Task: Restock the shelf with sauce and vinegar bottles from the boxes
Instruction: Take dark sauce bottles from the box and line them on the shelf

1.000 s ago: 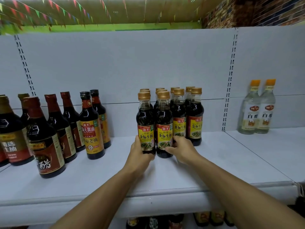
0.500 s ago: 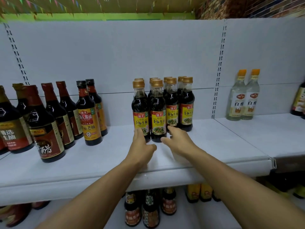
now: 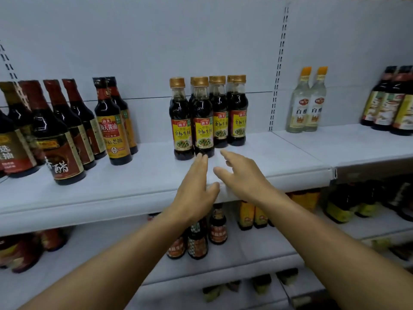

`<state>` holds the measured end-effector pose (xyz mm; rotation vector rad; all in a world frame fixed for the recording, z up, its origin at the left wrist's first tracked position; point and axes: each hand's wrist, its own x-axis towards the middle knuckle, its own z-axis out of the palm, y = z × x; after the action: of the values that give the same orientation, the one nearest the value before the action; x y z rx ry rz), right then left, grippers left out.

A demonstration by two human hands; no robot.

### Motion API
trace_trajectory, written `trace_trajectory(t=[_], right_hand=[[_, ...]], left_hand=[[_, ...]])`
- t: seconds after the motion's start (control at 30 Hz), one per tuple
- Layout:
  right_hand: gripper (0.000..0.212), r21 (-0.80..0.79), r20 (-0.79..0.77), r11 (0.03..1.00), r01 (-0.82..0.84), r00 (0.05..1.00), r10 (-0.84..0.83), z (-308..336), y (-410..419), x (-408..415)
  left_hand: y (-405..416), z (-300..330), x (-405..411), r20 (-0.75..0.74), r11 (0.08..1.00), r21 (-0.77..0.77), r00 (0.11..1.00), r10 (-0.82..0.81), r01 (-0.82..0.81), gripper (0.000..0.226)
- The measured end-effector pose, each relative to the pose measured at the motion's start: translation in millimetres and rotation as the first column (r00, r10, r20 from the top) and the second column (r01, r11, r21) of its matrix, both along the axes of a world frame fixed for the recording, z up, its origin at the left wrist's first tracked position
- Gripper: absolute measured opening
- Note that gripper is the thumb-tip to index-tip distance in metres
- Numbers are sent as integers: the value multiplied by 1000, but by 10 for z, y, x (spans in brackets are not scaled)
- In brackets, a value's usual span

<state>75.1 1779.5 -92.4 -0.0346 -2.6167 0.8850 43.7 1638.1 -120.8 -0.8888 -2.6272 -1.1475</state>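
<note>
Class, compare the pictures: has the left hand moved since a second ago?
Yes. The left hand has drawn back from the gold-capped soy sauce bottles, toward the shelf edge.

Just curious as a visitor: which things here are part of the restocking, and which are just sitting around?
In the job:
gold-capped sauce bottles
left hand
right hand
shelf

Just there:
clear vinegar bottles
red-capped bottles
lower-shelf bottles
</note>
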Motion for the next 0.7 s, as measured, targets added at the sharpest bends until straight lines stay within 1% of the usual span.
trace_trajectory(t=[0.13, 0.23, 0.37, 0.43, 0.53, 0.7], right_hand=[[61, -4, -49, 1000, 7, 999, -7, -76, -123, 278], [58, 18, -69, 1000, 14, 998, -13, -166, -207, 480], [54, 15, -78, 1000, 24, 997, -22, -409, -286, 746], [49, 15, -87, 1000, 16, 996, -15, -556, -314, 847], [46, -6, -59, 1000, 27, 998, -27, -824, -346, 962], [51, -27, 77, 997, 67, 995, -65, -1363, -367, 1098]], left_hand=[[-68, -76, 235, -35, 998, 6, 998, -56, 57, 72], [-120, -154, 399, -25, 995, 3, 995, -97, 97, 72], [-199, -358, 563, -17, 987, -12, 987, -158, 158, 69], [-212, -494, 596, -30, 980, -8, 979, -200, 200, 65], [-234, -792, 651, -6, 972, 5, 972, -233, 233, 62], [-277, -1343, 730, 118, 970, -54, 966, -230, 237, 63]])
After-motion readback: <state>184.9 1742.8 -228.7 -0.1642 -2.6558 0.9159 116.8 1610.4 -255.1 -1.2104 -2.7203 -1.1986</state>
